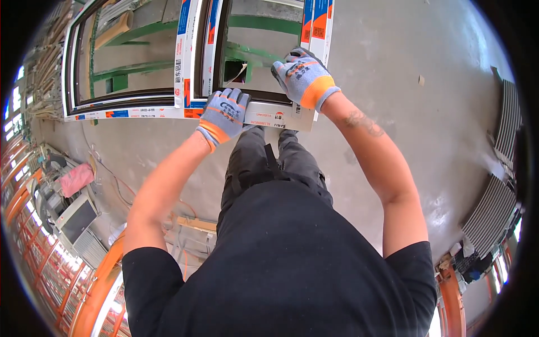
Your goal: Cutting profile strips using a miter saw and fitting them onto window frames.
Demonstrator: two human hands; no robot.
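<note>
Far left, low: an orange rail (98, 286) curves along the edge of view, with a grey monitor-like box (76, 219) and a pink cloth (77, 178) beside it on the concrete floor (426, 112). Above these, the window frame (126, 109) lies flat on green supports (135, 68), its white profiles wrapped in film with blue and orange patches; the left pane opening is bounded by a dark inner edge. My left hand (224, 115), in a grey glove with an orange cuff, lies palm down on the frame's near rail, just beside the middle upright (193, 53); fingers are together and flat, pressing on the profile rather than pinching it, thumb hidden underneath. Between my hands runs a bare, unwrapped stretch of the near rail (278, 117), pale metal, ending at the right corner. My right hand (303, 76), same glove, sits higher, at the frame's right upright (317, 25); its fingers curl over the inner edge of that profile, closed around it. My dark trousers (269, 163) stand directly below the rail. Far right: stacked ribbed grilles (497, 208) lean at the edge of the floor.
</note>
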